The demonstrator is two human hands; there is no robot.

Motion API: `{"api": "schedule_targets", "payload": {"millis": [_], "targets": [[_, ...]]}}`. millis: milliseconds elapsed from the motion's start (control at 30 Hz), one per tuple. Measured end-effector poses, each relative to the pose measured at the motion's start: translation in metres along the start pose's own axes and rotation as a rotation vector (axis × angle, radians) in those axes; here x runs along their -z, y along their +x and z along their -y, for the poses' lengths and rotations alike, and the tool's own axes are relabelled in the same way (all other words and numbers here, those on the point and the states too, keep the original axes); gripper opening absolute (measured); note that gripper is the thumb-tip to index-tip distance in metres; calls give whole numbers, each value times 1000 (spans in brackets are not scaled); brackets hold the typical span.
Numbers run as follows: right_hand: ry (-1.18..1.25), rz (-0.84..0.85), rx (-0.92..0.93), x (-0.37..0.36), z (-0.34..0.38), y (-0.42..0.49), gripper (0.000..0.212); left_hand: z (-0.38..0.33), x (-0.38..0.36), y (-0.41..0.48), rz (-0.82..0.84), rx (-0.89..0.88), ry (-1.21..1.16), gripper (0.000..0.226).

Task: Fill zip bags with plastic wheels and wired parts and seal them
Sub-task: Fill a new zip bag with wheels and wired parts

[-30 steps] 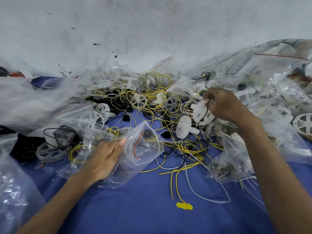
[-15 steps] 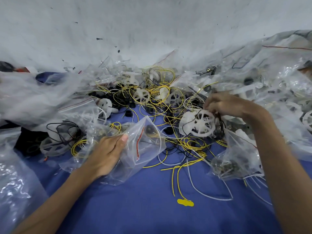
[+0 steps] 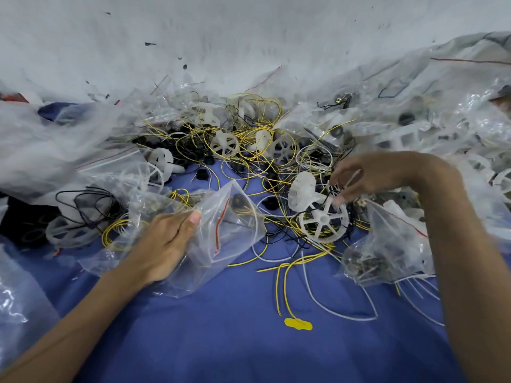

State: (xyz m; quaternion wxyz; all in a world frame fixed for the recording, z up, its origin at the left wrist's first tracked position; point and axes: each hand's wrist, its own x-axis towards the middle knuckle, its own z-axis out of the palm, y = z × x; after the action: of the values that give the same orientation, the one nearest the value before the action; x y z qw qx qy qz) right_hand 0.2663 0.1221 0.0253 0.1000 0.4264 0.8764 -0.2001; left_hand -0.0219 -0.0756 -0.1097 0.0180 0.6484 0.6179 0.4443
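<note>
1. The left hand (image 3: pixel 166 244) grips the zip bag (image 3: pixel 235 244), thumb on top and fingers curled beneath. The bag lies on the blue sheet (image 3: pixel 221 341), with a dark part and some yellow wire inside. Its red-lined mouth stands peaked toward the pile.
2. The right hand (image 3: pixel 367 178) has its fingers pinched on the black wire of a wired wheel (image 3: pixel 323 221). The white spoked wheel hangs just below the fingertips, over the tangle and to the right of the bag.
3. The step in hand looks like carrying this wheel to the bag. It should lift straight up until its wire clears the yellow wires (image 3: pixel 249 139), or neighbours will drag along.
4. A second white wheel (image 3: pixel 302 192) sits just beside it and may share the same wire, so it is worth shaking free first.
5. The left hand should spread the mouth wide. The wheel goes in edge first, then the wire, with nothing left across the zip strip.
6. The smooth sheet carries loose wires and a yellow tag (image 3: pixel 298 324); whether a tabletop lies beneath I cannot tell.
7. Clear bags heap up on both sides, with a filled bag (image 3: pixel 381 252) under the right wrist. A scuffed white wall (image 3: pixel 249 37) stands behind.
</note>
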Motion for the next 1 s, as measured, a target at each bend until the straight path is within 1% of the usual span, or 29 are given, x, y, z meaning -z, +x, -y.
{"api": "schedule_targets", "payload": {"millis": [33, 67, 133, 167, 200, 233, 300, 333, 400, 433, 500, 533, 567, 633, 667, 733, 833, 867, 900, 933, 1000], "targets": [[19, 23, -21, -1, -3, 4, 56, 0, 0, 0, -2, -2, 8, 46], [40, 2, -35, -2, -8, 7, 61, 0, 0, 0, -4, -5, 15, 45], [125, -118, -48, -2, -20, 13, 79, 0, 1, 0, 3, -6, 27, 46], [177, -158, -53, -2, -27, 14, 80, 0, 2, 0, 9, -8, 38, 46], [211, -153, -54, -4, -31, 15, 76, 0, 2, 0, 14, -14, 51, 46], [205, -102, -53, -8, -32, 17, 68, 0, 2, 0, 18, -19, 62, 47], [42, 46, -27, -16, -29, 23, 52, 0, 2, 0, 18, -23, 74, 48], [-23, 79, -5, -21, -27, 26, 40, -1, 1, 1, 16, -28, 76, 47], [-31, 59, 52, -28, -24, 29, 20, -2, 2, 1, 10, -39, 73, 44], [-10, 22, 60, -26, -25, 27, 15, -3, 2, 1, 6, -42, 75, 43], [69, -111, 28, -18, -28, 18, 4, -4, 4, 1, -2, -38, 78, 43], [101, -192, 17, -13, -31, 13, 8, -4, 5, 1, -7, -38, 78, 44], [81, -283, 13, -9, -33, 9, 12, -4, 5, 1, -11, -37, 80, 44], [-11, -479, 4, 1, -33, 3, 8, -6, 5, 1, -19, -30, 86, 47], [-1, -572, 7, 4, -31, 2, 7, -7, 5, 1, -27, -29, 83, 49], [124, -699, 28, 11, -27, -2, 9, -11, 6, 0, -52, -46, 73, 52], [315, -889, 59, 19, -19, -5, 18, -17, 6, 0, -88, -82, 69, 48], [420, -935, 82, 20, -17, -6, 19, -18, 6, 0, -93, -83, 76, 48], [535, -945, 102, 21, -13, -7, 20, -18, 6, 1, -96, -80, 81, 49], [639, -926, 117, 21, -11, -8, 22, -18, 6, 0, -97, -77, 81, 49], [782, -835, 131, 18, -6, -10, 25, -18, 6, 0, -90, -66, 74, 51]]}}
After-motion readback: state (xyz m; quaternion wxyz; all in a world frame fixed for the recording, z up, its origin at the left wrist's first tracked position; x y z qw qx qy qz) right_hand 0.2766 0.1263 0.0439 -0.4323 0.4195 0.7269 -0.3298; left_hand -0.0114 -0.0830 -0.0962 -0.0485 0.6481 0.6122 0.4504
